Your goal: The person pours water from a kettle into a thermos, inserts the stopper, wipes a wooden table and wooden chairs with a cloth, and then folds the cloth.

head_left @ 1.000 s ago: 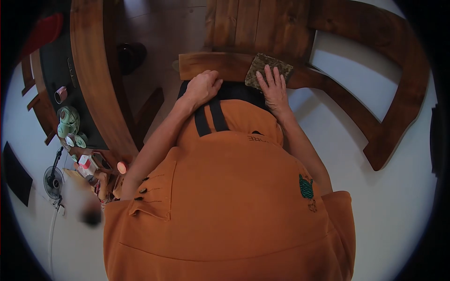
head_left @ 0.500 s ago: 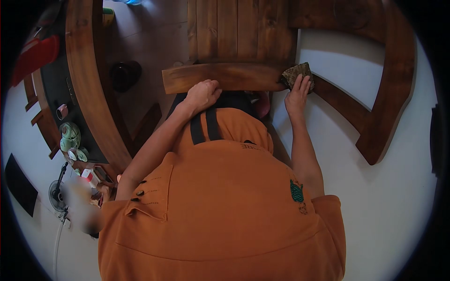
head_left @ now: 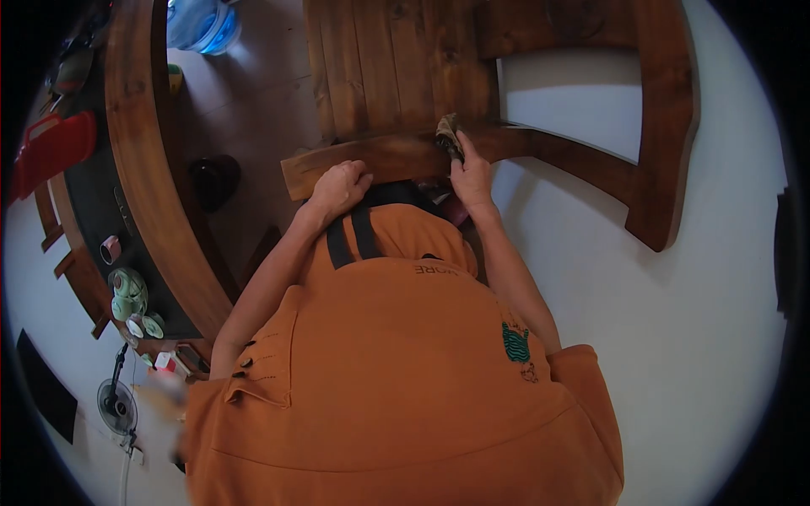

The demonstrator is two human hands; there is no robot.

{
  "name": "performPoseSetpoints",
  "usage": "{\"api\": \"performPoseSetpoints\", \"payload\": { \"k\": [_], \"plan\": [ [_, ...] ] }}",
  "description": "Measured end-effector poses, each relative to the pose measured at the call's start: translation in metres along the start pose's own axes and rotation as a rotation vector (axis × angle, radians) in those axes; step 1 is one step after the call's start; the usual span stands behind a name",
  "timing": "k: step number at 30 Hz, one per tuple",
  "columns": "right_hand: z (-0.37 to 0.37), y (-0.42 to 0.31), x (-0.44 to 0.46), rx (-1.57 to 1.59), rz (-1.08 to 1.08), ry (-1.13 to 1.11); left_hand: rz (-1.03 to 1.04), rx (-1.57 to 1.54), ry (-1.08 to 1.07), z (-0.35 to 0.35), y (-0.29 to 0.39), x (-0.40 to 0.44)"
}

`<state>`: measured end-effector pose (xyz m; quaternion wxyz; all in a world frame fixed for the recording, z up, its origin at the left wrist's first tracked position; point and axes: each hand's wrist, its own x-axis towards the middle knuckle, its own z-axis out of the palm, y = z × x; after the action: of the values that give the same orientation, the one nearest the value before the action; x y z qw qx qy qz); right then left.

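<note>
A wooden armrest (head_left: 392, 160) crosses in front of my body, part of a brown wooden bench whose slatted seat (head_left: 384, 72) lies beyond it. My left hand (head_left: 340, 187) is on the near edge of this armrest toward its left end, the fingers curled and closed against the wood. In my right hand (head_left: 474, 175) is a crumpled, dark brown patterned cloth (head_left: 448, 135), pinched between the fingers on the armrest's top, right of its middle. Part of the cloth is hidden by the fingers.
On the left runs a long table with a wooden edge (head_left: 152, 160), holding a red plastic item (head_left: 52, 152), a pink cup (head_left: 110, 249) and green-white dishes (head_left: 128, 291). A water jug (head_left: 202, 27) and a dark round object (head_left: 214, 181) stand on the floor. A fan (head_left: 116, 405) is lower left.
My right hand has drawn the cloth left along the armrest, from near its right end toward the middle, and the cloth has bunched up. My left hand stays on the armrest. The view has shifted.
</note>
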<state>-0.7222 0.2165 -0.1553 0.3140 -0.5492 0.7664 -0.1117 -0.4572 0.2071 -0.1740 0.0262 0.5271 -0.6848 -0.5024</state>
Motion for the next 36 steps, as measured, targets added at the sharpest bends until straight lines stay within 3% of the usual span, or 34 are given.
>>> {"api": "performPoseSetpoints", "payload": {
  "k": [1, 2, 5, 7, 11, 13, 16, 18, 19, 36],
  "plan": [
    [-0.009, -0.014, 0.002, 0.233, 0.214, -0.095, 0.025, 0.004, 0.000, -0.002, 0.001, 0.001],
    [-0.012, -0.020, 0.004, 0.395, -0.006, 0.115, 0.014, 0.010, 0.005, -0.004, 0.001, 0.001],
    [-0.059, -0.045, 0.006, 0.718, -0.148, 0.284, 0.031, 0.014, 0.018, -0.008, -0.004, 0.001],
    [-0.113, -0.068, -0.001, 0.572, -0.245, 0.401, 0.030, 0.009, 0.002, -0.014, -0.003, 0.002],
    [-0.226, -0.109, 0.004, 0.213, -0.490, 0.845, 0.056, 0.026, 0.009, -0.022, -0.002, 0.005],
    [-0.273, -0.122, 0.021, 0.164, -0.485, 0.943, 0.081, 0.005, 0.043, -0.025, -0.002, 0.006],
    [-0.327, -0.104, 0.061, 0.017, -0.582, 0.901, 0.133, -0.004, 0.067, -0.027, -0.005, 0.010],
    [-0.356, -0.067, 0.095, -0.268, -0.725, 0.661, 0.131, 0.001, 0.060, -0.030, -0.001, 0.011],
    [-0.361, -0.045, 0.108, -0.364, -0.573, 0.562, 0.123, 0.002, 0.051, -0.031, 0.001, 0.011],
    [-0.315, -0.022, -0.062, -0.322, -0.118, 0.545, 0.207, 0.073, -0.132, -0.050, -0.005, 0.025]
  ]
}}
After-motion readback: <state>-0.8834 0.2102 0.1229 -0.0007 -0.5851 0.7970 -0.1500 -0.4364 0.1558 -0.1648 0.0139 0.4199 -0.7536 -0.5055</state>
